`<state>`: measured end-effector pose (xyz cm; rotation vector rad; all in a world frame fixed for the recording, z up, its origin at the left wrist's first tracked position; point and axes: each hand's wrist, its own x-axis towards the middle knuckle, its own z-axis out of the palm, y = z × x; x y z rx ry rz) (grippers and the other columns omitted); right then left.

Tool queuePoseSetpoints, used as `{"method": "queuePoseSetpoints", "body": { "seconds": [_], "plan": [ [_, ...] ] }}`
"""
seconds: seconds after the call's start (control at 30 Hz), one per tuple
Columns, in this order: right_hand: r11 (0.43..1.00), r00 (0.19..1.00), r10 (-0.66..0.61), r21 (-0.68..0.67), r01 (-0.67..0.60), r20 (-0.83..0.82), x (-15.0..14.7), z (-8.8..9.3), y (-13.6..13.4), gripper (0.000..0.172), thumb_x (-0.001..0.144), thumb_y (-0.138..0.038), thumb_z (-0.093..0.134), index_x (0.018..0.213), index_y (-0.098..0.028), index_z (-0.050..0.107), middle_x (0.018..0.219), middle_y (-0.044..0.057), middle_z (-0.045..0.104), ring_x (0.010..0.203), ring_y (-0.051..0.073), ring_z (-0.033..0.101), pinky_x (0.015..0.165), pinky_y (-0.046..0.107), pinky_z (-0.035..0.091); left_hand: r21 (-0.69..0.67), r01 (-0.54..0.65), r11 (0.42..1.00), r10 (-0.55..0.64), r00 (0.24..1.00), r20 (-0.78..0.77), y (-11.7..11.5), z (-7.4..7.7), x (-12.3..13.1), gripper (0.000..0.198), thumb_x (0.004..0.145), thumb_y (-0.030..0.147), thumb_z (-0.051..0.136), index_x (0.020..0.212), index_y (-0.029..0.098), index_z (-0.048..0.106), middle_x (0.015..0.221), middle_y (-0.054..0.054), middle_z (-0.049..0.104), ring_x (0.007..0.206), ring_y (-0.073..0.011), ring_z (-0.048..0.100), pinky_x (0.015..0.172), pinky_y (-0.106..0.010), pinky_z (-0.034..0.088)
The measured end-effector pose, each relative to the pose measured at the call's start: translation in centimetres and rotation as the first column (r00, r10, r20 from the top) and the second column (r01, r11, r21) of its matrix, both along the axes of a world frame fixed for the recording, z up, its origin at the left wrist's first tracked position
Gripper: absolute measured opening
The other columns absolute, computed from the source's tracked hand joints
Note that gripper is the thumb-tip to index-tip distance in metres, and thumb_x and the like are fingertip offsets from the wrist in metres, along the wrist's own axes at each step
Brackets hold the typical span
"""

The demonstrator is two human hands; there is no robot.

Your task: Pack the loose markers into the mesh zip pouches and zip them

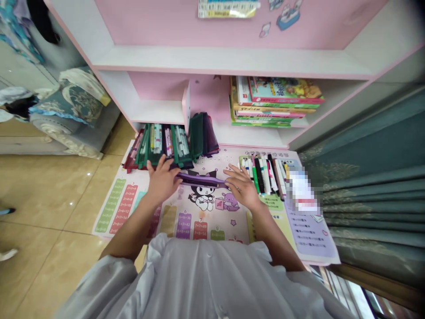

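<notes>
**Head view: both hands on a purple pencil case (201, 179) lying across a printed desk mat (172, 223)**

The purple pencil case lies flat and roughly level across the mat, just below the shelf edge and directly above the printed Kuromi cartoon (201, 197). The left hand (161, 180) sits at its left end, with the fingers curled over the fabric in a grasp and the thumb raised. The right hand (241, 187) is at the other end, with its fingers (230, 177) spread and extended, touching the case but not clenched. How much grip it has there, I cannot tell.

Just beyond the left hand, dark green pencil pouches (159, 148) lie side by side, packed with marker pens. A dark green pouch and a purple mesh pouch (202, 135) stand against a white shelf divider (186, 106). To the right of the right hand, a row of loose marker pens (262, 173) lies on the mat, beside a pixelated patch (301, 192).

The mat carries multiplication tables in coloured panels. Above it rises a pink-and-white shelf unit (232, 60), holding a stack of children's books (275, 102). A teal curtain (375, 199) hangs to the right. A patterned cushion (69, 102) and a beige tiled floor (49, 199) lie to the left. White sleeves (99, 283) cover the upper arms.
</notes>
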<state>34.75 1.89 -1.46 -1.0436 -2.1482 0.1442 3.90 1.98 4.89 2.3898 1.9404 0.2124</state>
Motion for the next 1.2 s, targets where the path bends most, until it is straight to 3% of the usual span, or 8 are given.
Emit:
{"method": "queuePoseSetpoints", "body": {
  "seconds": [0.23,0.4,0.5,0.67,0.8,0.93,1.07,1.2],
  "plan": [
    [0.999,0.992,0.047,0.023,-0.045,-0.12,-0.5,-0.3,-0.1,0.014,0.096,-0.027,0.056,0.087,-0.024,0.067,0.112,0.006,0.077,0.127,0.028,0.062,0.114,0.055,0.042,0.124,0.178,0.976,-0.179,0.984,-0.003,-1.4,-2.5,0.8,0.016,0.09,0.03,0.063,0.099,0.025,0.076,0.14,-0.013,0.06,0.143,-0.0366,0.04,0.116,-0.076,0.007],
    [0.999,0.984,0.047,0.022,-0.043,-0.172,-0.9,-0.5,-0.3,0.012,0.095,-0.026,0.058,0.087,-0.024,0.067,0.11,0.007,0.077,0.124,0.028,0.064,0.111,0.056,0.044,0.209,0.182,0.961,-0.202,0.976,0.079,-1.9,-3.8,0.5,0.017,0.093,0.026,0.06,0.087,0.025,0.076,0.126,-0.008,0.07,0.139,-0.0345,0.047,0.116,-0.076,0.005],
    [1.0,0.978,0.019,-0.016,-0.023,-0.209,-1.2,-0.5,-0.3,0.014,0.095,-0.03,0.058,0.087,-0.024,0.067,0.109,0.007,0.077,0.123,0.029,0.064,0.109,0.057,0.045,0.246,0.166,0.955,-0.203,0.97,0.133,-2.1,-3.8,0.3,0.019,0.093,0.024,0.06,0.081,0.026,0.075,0.121,-0.005,0.073,0.137,-0.0335,0.05,0.116,-0.074,0.003],
    [0.987,0.948,-0.016,-0.154,-0.035,-0.317,-2.4,-0.6,-0.6,0.018,0.094,-0.038,0.061,0.087,-0.023,0.068,0.114,0.009,0.075,0.124,0.028,0.063,0.106,0.054,0.05,0.269,0.12,0.956,-0.177,0.963,0.201,-2.9,-2.5,-1.0,0.023,0.093,0.026,0.059,0.076,0.027,0.074,0.116,-0.003,0.075,0.136,-0.0327,0.05,0.116,-0.072,0.002],
    [0.961,0.939,-0.024,-0.265,-0.072,-0.342,-4.7,-1.0,-1.0,0.019,0.093,-0.04,0.061,0.088,-0.024,0.069,0.113,0.008,0.075,0.123,0.026,0.064,0.106,0.05,0.052,0.212,0.058,0.975,-0.103,0.973,0.208,-3.4,-1.5,-3.9,0.022,0.091,0.032,0.063,0.072,0.028,0.075,0.116,-0.003,0.074,0.135,-0.0336,0.05,0.116,-0.072,0.006],
    [0.942,0.973,-0.006,-0.329,-0.072,-0.23,-9.0,-1.0,-0.4,0.015,0.091,-0.035,0.063,0.085,-0.024,0.072,0.114,0.008,0.075,0.127,0.027,0.06,0.109,0.051,0.049,0.117,-0.092,0.989,0.064,0.973,0.224,-2.5,-1.0,-8.3,0.016,0.086,0.036,0.068,0.074,0.029,0.077,0.121,-0.003,0.072,0.136,-0.0361,0.047,0.115,-0.073,0.011],
    [0.936,0.994,-0.059,-0.352,0.023,-0.09,-14.0,-0.5,1.3,0.014,0.088,-0.03,0.066,0.082,-0.02,0.074,0.122,0.011,0.07,0.135,0.031,0.051,0.115,0.052,0.041,0.009,-0.254,0.967,0.246,0.944,0.22,-0.6,-0.7,-12.0,0.011,0.082,0.036,0.071,0.076,0.029,0.078,0.126,-0.004,0.07,0.136,-0.0365,0.047,0.115,-0.073,0.016],
    [0.924,0.989,-0.146,-0.355,0.142,0.016,-17.8,-0.2,2.5,0.015,0.087,-0.026,0.066,0.082,-0.017,0.077,0.129,0.015,0.065,0.141,0.033,0.042,0.118,0.052,0.037,-0.074,-0.331,0.941,0.339,0.923,0.183,0.7,-0.9,-14.0,0.01,0.082,0.035,0.07,0.08,0.03,0.079,0.13,-0.004,0.068,0.139,-0.039,0.043,0.112,-0.076,0.018]
  ]
}}
